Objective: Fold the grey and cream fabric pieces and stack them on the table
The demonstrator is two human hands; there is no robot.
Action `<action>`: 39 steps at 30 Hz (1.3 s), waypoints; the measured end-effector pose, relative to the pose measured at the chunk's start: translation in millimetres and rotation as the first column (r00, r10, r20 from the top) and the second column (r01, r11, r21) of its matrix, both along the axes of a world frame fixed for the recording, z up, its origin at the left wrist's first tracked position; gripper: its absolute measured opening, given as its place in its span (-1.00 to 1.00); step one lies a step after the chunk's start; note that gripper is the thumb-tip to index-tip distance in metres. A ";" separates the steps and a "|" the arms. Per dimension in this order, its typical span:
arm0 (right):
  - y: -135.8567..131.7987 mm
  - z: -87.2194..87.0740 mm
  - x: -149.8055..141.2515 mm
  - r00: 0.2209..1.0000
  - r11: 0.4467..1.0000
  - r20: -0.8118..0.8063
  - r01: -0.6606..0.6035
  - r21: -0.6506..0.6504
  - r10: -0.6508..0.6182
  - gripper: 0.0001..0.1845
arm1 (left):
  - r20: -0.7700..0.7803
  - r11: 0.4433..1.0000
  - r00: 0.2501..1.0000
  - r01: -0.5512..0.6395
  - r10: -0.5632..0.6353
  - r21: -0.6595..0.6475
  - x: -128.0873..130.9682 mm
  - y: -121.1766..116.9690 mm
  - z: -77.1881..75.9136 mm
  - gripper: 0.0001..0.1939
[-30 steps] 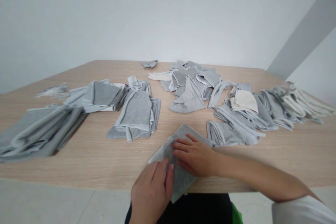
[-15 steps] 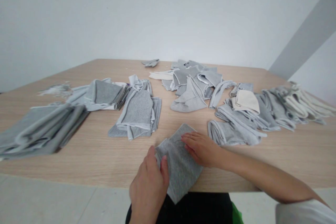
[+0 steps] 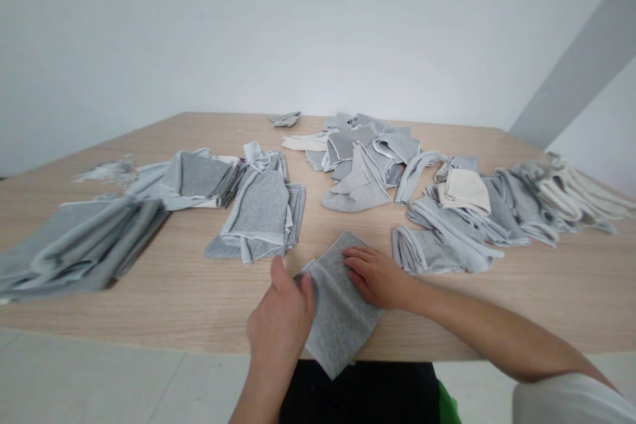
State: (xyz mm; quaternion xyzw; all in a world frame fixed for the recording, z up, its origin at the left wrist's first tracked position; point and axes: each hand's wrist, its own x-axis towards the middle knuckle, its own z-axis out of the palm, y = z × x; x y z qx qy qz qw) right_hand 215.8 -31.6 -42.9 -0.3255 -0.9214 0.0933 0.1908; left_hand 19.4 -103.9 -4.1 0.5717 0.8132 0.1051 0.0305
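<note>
A grey fabric piece (image 3: pixel 342 305) lies at the table's near edge, with one corner hanging over it. At its left edge is my left hand (image 3: pixel 281 318), closed on the cloth, the thumb on top and the other fingers mostly hidden. My right hand (image 3: pixel 375 275) rests palm down across the right side of the same piece, fingers stretched out and slightly bent. Just beyond my left hand sits a stack of grey fabric pieces (image 3: pixel 261 205). Right of my right hand, a folded grey fabric pile (image 3: pixel 437 252) lies close by.
On the wooden table (image 3: pixel 199 308), a thick grey stack (image 3: pixel 74 245) lies at far left and another stack (image 3: pixel 196 175) behind it. White lint (image 3: pixel 109 171) is scattered there. A loose heap (image 3: pixel 365 152) sits at the back. Cream cloth (image 3: pixel 464 191) tops the right-hand pile.
My left hand has turned and drawn slightly left at the fabric's edge, uncovering more of it. My right hand stays nearly in place on the cloth.
</note>
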 end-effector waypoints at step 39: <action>-3.4 -0.1 -2.7 0.985 0.988 0.077 0.152 0.028 -0.154 -0.63 | -0.006 0.795 0.808 0.581 -0.589 0.173 -11.7 -21.2 -18.9 -0.64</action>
